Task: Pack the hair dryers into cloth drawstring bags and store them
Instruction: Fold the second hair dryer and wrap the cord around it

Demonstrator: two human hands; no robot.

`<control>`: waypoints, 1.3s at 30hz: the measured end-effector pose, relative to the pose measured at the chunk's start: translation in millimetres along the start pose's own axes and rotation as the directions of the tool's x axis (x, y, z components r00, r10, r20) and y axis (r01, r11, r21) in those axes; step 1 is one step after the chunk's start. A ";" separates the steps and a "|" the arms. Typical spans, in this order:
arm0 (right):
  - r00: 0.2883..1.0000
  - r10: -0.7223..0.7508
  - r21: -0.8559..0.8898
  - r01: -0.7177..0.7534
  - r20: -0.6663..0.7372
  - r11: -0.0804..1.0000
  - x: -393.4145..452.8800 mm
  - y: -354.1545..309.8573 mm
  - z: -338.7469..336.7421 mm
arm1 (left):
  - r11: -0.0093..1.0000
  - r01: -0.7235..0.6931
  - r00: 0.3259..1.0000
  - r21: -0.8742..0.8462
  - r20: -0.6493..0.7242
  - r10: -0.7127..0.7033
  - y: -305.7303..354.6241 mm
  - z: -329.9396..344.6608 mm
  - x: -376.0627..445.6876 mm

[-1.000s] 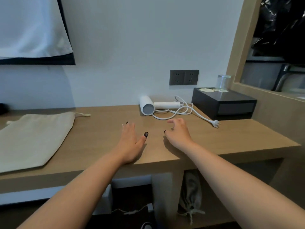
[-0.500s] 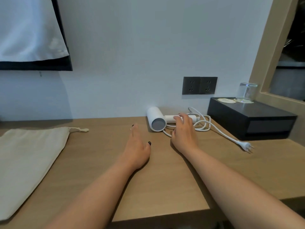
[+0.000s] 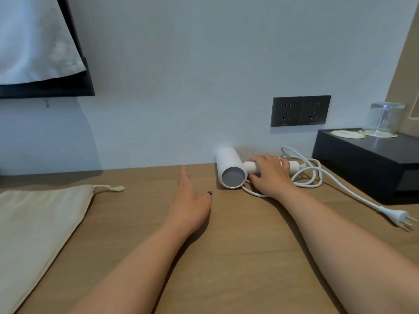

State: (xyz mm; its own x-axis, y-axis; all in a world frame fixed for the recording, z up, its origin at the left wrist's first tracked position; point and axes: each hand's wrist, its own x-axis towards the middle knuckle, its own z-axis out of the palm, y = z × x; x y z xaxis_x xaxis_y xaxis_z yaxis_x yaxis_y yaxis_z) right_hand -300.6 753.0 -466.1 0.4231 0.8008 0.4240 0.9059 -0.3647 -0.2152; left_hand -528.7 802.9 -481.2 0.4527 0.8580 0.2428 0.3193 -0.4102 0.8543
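Against wall on wooden surface (image 3: 226, 268): right hand (image 3: 271, 175) curling around white cylindrical hair dryer (image 3: 231, 171) handle; left hand (image 3: 189, 205) hovering flat, fingers straight; beige cloth drawstring bag (image 3: 38, 223) lying left.

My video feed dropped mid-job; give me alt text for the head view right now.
The right hand grips the handle of a white cylindrical hair dryer lying on the wooden desk by the wall, its white cord unplugged and trailing right. The left hand hovers open beside it; a beige cloth drawstring bag lies flat at far left.
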 end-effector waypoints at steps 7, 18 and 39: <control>0.925 -0.331 -0.173 0.301 -0.187 0.938 -14.3 -11.3 -23.4 | 0.996 0.013 1.000 -0.088 -0.020 -0.015 -7.0 -6.6 8.3; 0.837 -0.505 0.112 0.534 -0.211 0.838 -47.9 -54.8 -77.8 | 0.952 -0.300 0.954 -0.056 -0.016 0.300 15.3 -51.7 -0.8; 0.964 -0.253 0.144 0.262 -0.082 0.954 -86.6 -65.8 -81.7 | 0.958 -0.223 0.960 -0.178 -0.211 0.184 21.4 -83.1 -48.8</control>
State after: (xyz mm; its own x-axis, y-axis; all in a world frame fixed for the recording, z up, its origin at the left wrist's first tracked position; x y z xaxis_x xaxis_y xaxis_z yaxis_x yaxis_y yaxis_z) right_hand -395.4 668.8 -416.8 0.1804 0.8254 0.5350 0.9728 -0.0694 -0.2209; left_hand -613.2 777.9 -436.6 0.3179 0.8131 0.4876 0.0566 -0.5296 0.8463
